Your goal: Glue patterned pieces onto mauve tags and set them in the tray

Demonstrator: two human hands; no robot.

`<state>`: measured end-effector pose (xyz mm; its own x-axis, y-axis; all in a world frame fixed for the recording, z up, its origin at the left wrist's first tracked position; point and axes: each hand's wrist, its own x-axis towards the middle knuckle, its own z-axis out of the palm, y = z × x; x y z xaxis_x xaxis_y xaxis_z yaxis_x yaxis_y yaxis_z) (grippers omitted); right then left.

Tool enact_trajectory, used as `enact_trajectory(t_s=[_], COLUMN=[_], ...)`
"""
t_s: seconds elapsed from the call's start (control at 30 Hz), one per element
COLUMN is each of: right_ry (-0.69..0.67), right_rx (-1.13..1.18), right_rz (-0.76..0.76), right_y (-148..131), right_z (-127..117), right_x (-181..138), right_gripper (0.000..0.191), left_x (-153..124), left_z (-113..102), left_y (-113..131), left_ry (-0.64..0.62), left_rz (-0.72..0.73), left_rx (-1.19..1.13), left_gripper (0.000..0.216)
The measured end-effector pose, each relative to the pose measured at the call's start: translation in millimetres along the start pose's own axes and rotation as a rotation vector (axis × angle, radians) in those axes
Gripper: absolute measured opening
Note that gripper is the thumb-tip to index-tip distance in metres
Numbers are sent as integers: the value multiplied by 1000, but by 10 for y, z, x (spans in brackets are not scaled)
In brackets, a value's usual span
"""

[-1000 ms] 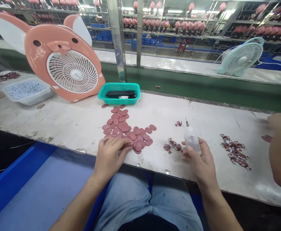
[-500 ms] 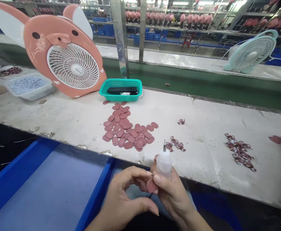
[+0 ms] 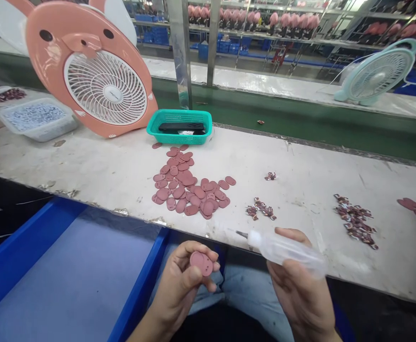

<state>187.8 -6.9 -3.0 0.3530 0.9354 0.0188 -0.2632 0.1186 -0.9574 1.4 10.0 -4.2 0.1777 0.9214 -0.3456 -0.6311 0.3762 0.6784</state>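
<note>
Your left hand (image 3: 183, 285) pinched a pink oval tag (image 3: 201, 263) between thumb and fingers, above your lap. Your right hand (image 3: 300, 299) gripped a clear plastic needle-tip squeeze bottle (image 3: 282, 248), nearly level, tip pointing left. Hands were well apart. Loose pink ovals (image 3: 183, 185) lay piled on the surface (image 3: 300, 190) ahead, with small printed pieces (image 3: 260, 209) to their right.

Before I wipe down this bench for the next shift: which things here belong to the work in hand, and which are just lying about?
Work in hand: left hand holding a pink oval piece; right hand holding a needle-tipped plastic squeeze bottle; pile of pink oval pieces.

Lying about: teal plastic basket; black phone; peach animal-shaped fan; mint-green fan.
</note>
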Motion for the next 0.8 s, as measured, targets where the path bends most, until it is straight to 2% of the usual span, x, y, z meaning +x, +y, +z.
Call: enact_trajectory(t_s=[0.13,0.23,0.33,0.63,0.8], right_ry=[20,-70,-151,-114,-145], right_rx=[-22,-91,-120,-226,-241], right_rz=[-210,-303,-329,-366,-381], right_y=[24,65,71,53,35], right_z=[-8,24,44,60,72], right_x=[-138,-258,-308,-268,-268], right_gripper=[41,41,40,38,36], left_x=[-13,-18,-25,-28,-22], left_z=[55,69,67,61,48], left_y=[-22,-22,-11,-4,-9], left_ry=[56,71,67,53,57], left_rz=[-40,-71,-89,-80,-80], left_rx=[-31,-18,3,19,31], left_gripper=[48,50,49,46,46])
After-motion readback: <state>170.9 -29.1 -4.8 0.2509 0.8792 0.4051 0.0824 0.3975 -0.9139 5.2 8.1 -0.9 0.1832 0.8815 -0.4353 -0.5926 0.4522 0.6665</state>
